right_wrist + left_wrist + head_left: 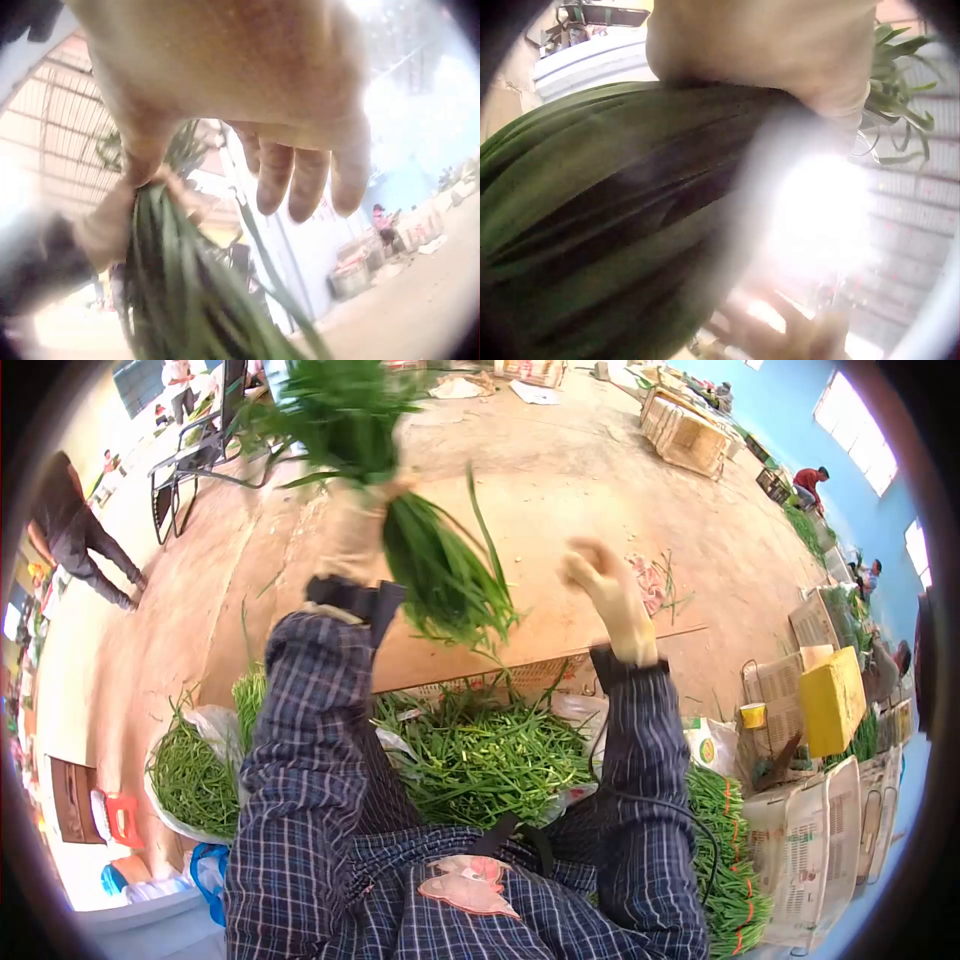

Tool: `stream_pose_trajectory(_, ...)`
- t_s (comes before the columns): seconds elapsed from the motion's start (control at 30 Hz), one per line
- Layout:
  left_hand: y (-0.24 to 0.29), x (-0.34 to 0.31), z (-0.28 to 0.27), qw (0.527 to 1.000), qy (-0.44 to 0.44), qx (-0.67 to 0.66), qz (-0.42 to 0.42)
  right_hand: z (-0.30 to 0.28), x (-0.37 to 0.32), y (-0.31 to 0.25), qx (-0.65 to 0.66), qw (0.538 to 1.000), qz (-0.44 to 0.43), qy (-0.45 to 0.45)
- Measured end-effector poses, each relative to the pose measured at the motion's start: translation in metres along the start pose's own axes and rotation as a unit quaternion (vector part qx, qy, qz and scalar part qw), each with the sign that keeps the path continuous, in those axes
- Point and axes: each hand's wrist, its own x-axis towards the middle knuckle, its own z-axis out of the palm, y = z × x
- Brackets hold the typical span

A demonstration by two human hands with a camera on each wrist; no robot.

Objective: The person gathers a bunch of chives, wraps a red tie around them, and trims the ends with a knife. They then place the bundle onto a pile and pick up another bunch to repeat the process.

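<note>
My left hand [350, 538] grips a bunch of long flat green leaves [440, 565] around its middle, raised over the brown board [560, 625]. One end of the bunch fans out above the fist and blurs in the head view; the other hangs down to the right. Filling much of the left wrist view, the broad leaves [607, 202] lie right under the hand [765, 45]. My right hand [612, 595] is off to the right of the bunch, holding nothing. Its fingers [307, 176] hang loosely bent in the right wrist view, with the leaves [187, 285] beyond.
Cut green stalks [480, 765] are heaped in front of my lap. A bag of stalks [195, 775] stands at left, and tied green bundles [735, 870] lie at right beside plastic crates [810, 850]. A yellow block [832, 702] stands there. Pink ties [650, 582] lie on the board.
</note>
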Motion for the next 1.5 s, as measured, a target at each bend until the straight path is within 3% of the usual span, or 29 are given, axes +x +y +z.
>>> stream_pose_trajectory(0.03, 0.016, -0.005, -0.015, 1.000, -0.001, -0.016, 0.000, -0.011, -0.017, 0.013, -0.025, 0.998, 0.055, 0.036)
stream_pose_trajectory(0.1, 0.042, -0.017, -0.018, 0.994, 0.035, -0.096, -0.039, -0.003, -0.050, 0.053, 0.072, 0.987, 0.140, -0.030)
stream_pose_trajectory(0.17, 0.055, -0.027, -0.015, 0.992, 0.032, -0.114, -0.046, 0.030, -0.068, 0.054, 0.045, 0.979, 0.182, -0.074)
stream_pose_trajectory(0.23, 0.063, -0.037, -0.012, 0.989, 0.032, -0.132, -0.053, 0.064, -0.078, 0.025, 0.027, 0.964, 0.258, -0.054)
stream_pose_trajectory(0.27, 0.067, -0.041, -0.011, 0.988, 0.024, -0.147, -0.035, 0.077, -0.081, 0.031, 0.028, 0.964, 0.258, -0.053)
stream_pose_trajectory(0.33, 0.076, -0.052, -0.011, 0.986, 0.000, -0.166, -0.009, 0.095, -0.086, 0.056, 0.264, 0.932, 0.248, -0.033)
stream_pose_trajectory(0.43, 0.087, -0.065, -0.027, 0.984, 0.006, -0.176, 0.013, 0.097, -0.107, 0.059, 0.348, 0.903, 0.247, 0.054)
stream_pose_trajectory(0.5, 0.088, -0.068, -0.044, 0.975, 0.011, -0.220, 0.029, 0.086, -0.129, 0.080, 0.184, 0.957, 0.220, 0.050)
stream_pose_trajectory(0.53, 0.091, -0.069, -0.053, 0.972, 0.007, -0.235, 0.031, 0.078, -0.142, 0.093, -0.007, 0.976, 0.213, 0.036)
stream_pose_trajectory(0.6, 0.096, -0.073, -0.069, 0.962, -0.007, -0.269, 0.042, 0.055, -0.162, 0.103, -0.333, 0.925, 0.174, -0.054)
stream_pose_trajectory(0.63, 0.095, -0.073, -0.076, 0.962, -0.006, -0.269, 0.043, 0.047, -0.168, 0.101, -0.456, 0.869, 0.144, -0.125)
stream_pose_trajectory(0.67, 0.091, -0.073, -0.083, 0.959, -0.026, -0.277, 0.058, 0.041, -0.167, 0.097, -0.435, 0.888, 0.139, -0.053)
stream_pose_trajectory(0.7, 0.089, -0.073, -0.086, 0.955, -0.046, -0.285, 0.072, 0.036, -0.165, 0.074, -0.393, 0.917, 0.073, 0.005)
stream_pose_trajectory(0.77, 0.089, -0.077, -0.077, 0.956, -0.045, -0.282, 0.063, 0.037, -0.154, 0.026, -0.228, 0.972, -0.052, 0.035)
stream_pose_trajectory(0.8, 0.087, -0.077, -0.074, 0.965, -0.009, -0.260, 0.036, 0.038, -0.155, 0.007, -0.227, 0.972, -0.043, 0.036)
stream_pose_trajectory(0.83, 0.087, -0.076, -0.070, 0.971, 0.027, -0.238, 0.015, 0.038, -0.152, -0.011, -0.093, 0.995, 0.008, 0.020)
stream_pose_trajectory(0.87, 0.090, -0.080, -0.062, 0.972, 0.093, -0.215, 0.002, 0.038, -0.151, -0.019, 0.042, 0.998, 0.055, 0.003)
stream_pose_trajectory(0.9, 0.087, -0.081, -0.063, 0.972, 0.091, -0.217, 0.005, 0.036, -0.155, -0.015, 0.041, 0.998, 0.052, 0.005)
stream_pose_trajectory(0.97, 0.071, -0.081, -0.075, 0.961, 0.162, -0.226, 0.002, 0.030, -0.170, 0.003, 0.155, 0.985, -0.005, 0.082)
stream_pose_trajectory(1.0, 0.064, -0.082, -0.085, 0.959, 0.148, -0.242, -0.021, 0.030, -0.182, 0.006, 0.209, 0.972, -0.009, 0.104)
stream_pose_trajectory(1.13, 0.037, -0.084, -0.092, 0.930, 0.196, -0.304, -0.070, 0.043, -0.204, -0.022, 0.202, 0.965, -0.092, 0.137)
stream_pose_trajectory(1.17, 0.033, -0.085, -0.089, 0.922, 0.207, -0.316, -0.088, 0.041, -0.198, -0.045, -0.012, 0.982, -0.145, 0.121)
stream_pose_trajectory(1.2, 0.031, -0.086, -0.086, 0.913, 0.219, -0.328, -0.105, 0.040, -0.189, -0.057, -0.226, 0.950, -0.189, 0.098)
stream_pose_trajectory(1.23, 0.029, -0.088, -0.082, 0.913, 0.217, -0.328, -0.110, 0.045, -0.175, -0.055, -0.228, 0.951, -0.185, 0.099)
stream_pose_trajectory(1.33, 0.023, -0.084, -0.077, 0.903, 0.264, -0.316, -0.123, 0.058, -0.142, -0.026, -0.370, 0.889, -0.255, 0.089)
stream_pose_trajectory(1.37, 0.021, -0.081, -0.079, 0.903, 0.264, -0.316, -0.120, 0.056, -0.138, -0.014, -0.201, 0.956, -0.203, 0.071)
stream_pose_trajectory(1.4, 0.020, -0.081, -0.083, 0.895, 0.289, -0.313, -0.129, 0.053, -0.136, -0.008, -0.024, 0.989, -0.142, 0.044)
stream_pose_trajectory(1.43, 0.016, -0.081, -0.090, 0.886, 0.316, -0.311, -0.139, 0.039, -0.152, -0.035, 0.119, 0.993, 0.020, 0.009)
stream_pose_trajectory(1.5, 0.014, -0.084, -0.110, 0.889, 0.306, -0.306, -0.151, 0.020, -0.163, -0.009, 0.208, 0.975, 0.008, 0.079)
